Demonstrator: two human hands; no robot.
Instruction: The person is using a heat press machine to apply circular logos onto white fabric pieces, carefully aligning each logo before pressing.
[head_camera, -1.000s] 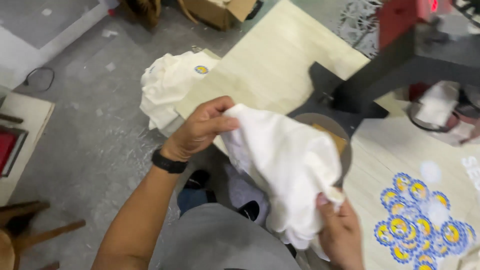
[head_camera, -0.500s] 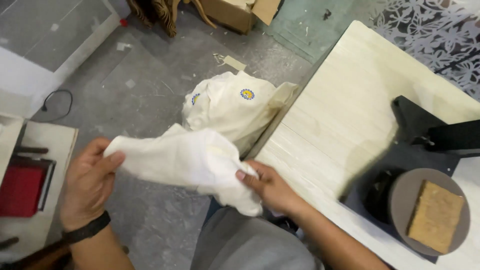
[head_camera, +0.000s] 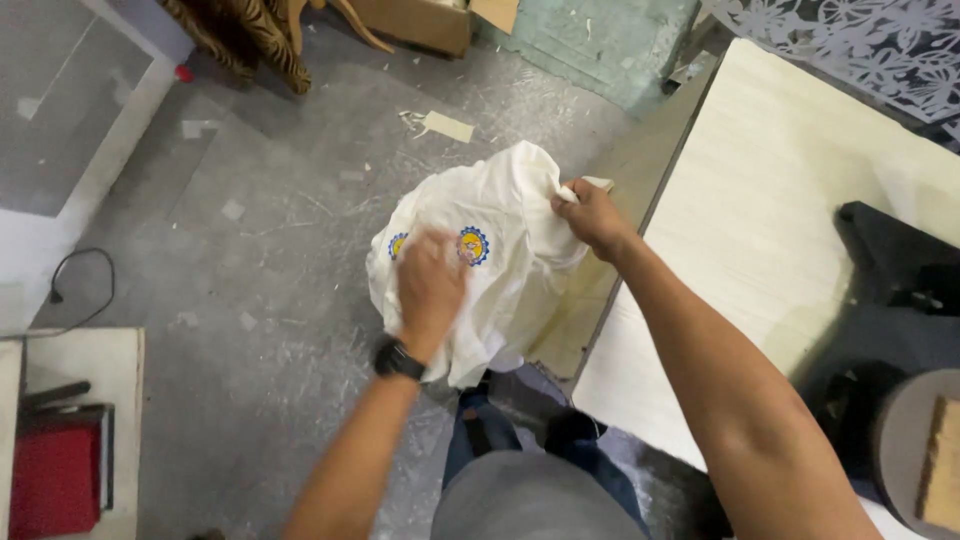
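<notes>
Fingers (head_camera: 566, 192) of the right hand (head_camera: 592, 215) are pinched on a fold at the upper right edge of the white cloth (head_camera: 510, 260); fingers (head_camera: 425, 250) of the left hand (head_camera: 430, 290) lie blurred against the front of the cloth, so whether they are spread or gripping cannot be told.

Floor (head_camera: 250, 200): grey, scratched, lying behind and to the left of the cloth.

Bench (head_camera: 760, 210): pale wood-grain top, to the right of the cloth, its near edge running just beside the right forearm.

Press (head_camera: 890, 300): black machine standing on the bench, well to the right of the cloth, with a round grey plate (head_camera: 905, 450) at the lower right carrying a tan pad (head_camera: 940, 465).

White cloth: a bundled garment held up between both hands, above the floor and just left of the bench edge; two round blue-and-yellow badges (head_camera: 472, 245) show on its front, one partly covered by the left hand.

Cardboard box (head_camera: 420, 20): above the cloth, at the far end of the floor.

Red case (head_camera: 55, 475): far left and below the cloth, on a pale low surface.

Wristwatch (head_camera: 398, 360): black, on the left wrist, just below the cloth.
</notes>
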